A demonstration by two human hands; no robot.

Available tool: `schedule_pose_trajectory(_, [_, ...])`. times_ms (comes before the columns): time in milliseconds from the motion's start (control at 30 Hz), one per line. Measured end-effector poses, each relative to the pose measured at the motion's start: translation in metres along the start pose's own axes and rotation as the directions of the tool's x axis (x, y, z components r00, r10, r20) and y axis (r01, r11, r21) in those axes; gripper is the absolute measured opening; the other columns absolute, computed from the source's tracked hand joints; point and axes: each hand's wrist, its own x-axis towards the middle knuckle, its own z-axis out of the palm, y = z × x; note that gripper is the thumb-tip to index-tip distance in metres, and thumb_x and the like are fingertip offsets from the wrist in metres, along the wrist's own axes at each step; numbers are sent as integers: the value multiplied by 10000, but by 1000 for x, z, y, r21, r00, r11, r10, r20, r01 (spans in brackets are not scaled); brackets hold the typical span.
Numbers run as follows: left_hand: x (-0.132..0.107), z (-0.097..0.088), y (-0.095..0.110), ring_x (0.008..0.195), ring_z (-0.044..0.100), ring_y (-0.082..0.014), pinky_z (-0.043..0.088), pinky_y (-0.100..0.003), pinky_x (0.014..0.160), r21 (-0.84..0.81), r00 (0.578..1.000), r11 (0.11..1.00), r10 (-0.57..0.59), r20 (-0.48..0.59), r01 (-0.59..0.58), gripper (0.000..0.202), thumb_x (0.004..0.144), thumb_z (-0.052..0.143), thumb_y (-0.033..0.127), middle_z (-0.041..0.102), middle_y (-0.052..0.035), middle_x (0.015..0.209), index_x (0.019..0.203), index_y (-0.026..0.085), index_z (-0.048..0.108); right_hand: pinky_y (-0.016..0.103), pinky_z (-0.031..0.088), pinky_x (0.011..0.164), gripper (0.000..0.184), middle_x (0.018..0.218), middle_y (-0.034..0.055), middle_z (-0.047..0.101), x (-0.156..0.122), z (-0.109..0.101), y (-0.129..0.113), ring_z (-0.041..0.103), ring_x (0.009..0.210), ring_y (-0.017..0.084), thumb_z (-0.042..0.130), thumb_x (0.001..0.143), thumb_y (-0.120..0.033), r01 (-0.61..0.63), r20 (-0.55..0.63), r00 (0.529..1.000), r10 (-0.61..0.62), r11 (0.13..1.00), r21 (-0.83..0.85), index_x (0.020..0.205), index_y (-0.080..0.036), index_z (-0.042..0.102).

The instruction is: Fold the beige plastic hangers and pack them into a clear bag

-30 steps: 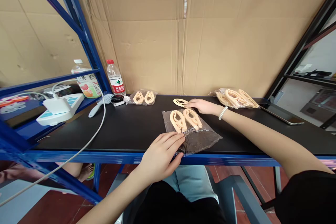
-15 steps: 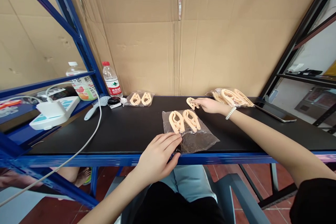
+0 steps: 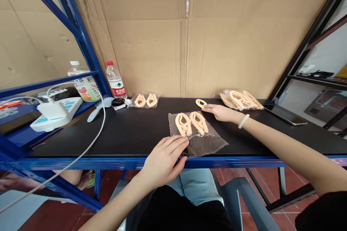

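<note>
My right hand (image 3: 222, 112) reaches over the black tabletop, fingers closed on the near end of a beige folding hanger (image 3: 201, 103). Part of that hanger is hidden behind the fingertips. Near the front edge lies a clear plastic bag (image 3: 208, 146) with two folded beige hangers (image 3: 191, 123) side by side in its upper part. My left hand (image 3: 166, 160) grips the lower left of this bag, fingertips on top just below the hangers and thumb at the table's edge.
A bagged pair of hangers (image 3: 146, 100) lies at the back left, a heap of bagged hangers (image 3: 241, 100) at the back right. Nearby are a phone (image 3: 284, 114), a hairbrush (image 3: 101, 108), a water bottle (image 3: 116, 81) and a white cable (image 3: 92, 144). Cardboard (image 3: 143, 50) walls the back.
The hanger at my right hand has turned and now shows a narrower, flatter outline. My right hand has shifted slightly towards me. My left hand stays on the bag.
</note>
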Motion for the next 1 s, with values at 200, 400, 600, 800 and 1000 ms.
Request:
schedule_pose_trajectory(200, [0,0,-1,1194,558,-258,496,-430,974,-14,1000,1000,7,-16,-8,386,912,484,234,623,-117,1271,1283,154,554,377,371,1125,762,1496,70,368,-87,-19,-56,408,1337,208,348,745,73,-78,-72,994,83,995,68,1466,-173,371])
schedule_pose_trajectory(400, [0,0,-2,1197,553,-255,489,-421,989,-2,1000,1000,5,-8,-5,383,905,493,227,621,-114,1272,1273,150,562,434,438,1075,592,1472,46,415,-147,-30,-118,367,1359,239,365,927,-83,-164,-221,961,168,986,37,1495,-243,309])
schedule_pose_trajectory(600, [0,2,-5,1208,544,-260,482,-417,998,23,1000,1000,15,5,-15,388,901,501,229,616,-112,1281,1275,143,561,488,480,1042,533,1417,80,484,-152,-28,-152,449,1309,291,453,970,-231,-180,-327,931,162,983,-25,1490,-227,333])
schedule_pose_trajectory(800, [0,0,-4,1204,549,-260,487,-415,992,14,1000,1000,5,-5,-5,412,899,492,226,613,-106,1286,1302,165,546,451,528,1013,591,1341,74,562,-161,-10,-170,484,1281,270,389,945,-44,-77,-481,875,54,997,-27,1491,-259,324])
schedule_pose_trajectory(1000, [1,-3,-2,1219,534,-253,474,-415,1004,17,1000,1000,12,4,-12,406,925,464,218,585,-106,1327,1323,161,519,469,563,963,561,1328,102,571,-169,4,-172,546,1216,306,457,916,-25,-104,-650,757,63,994,-24,1445,-208,423])
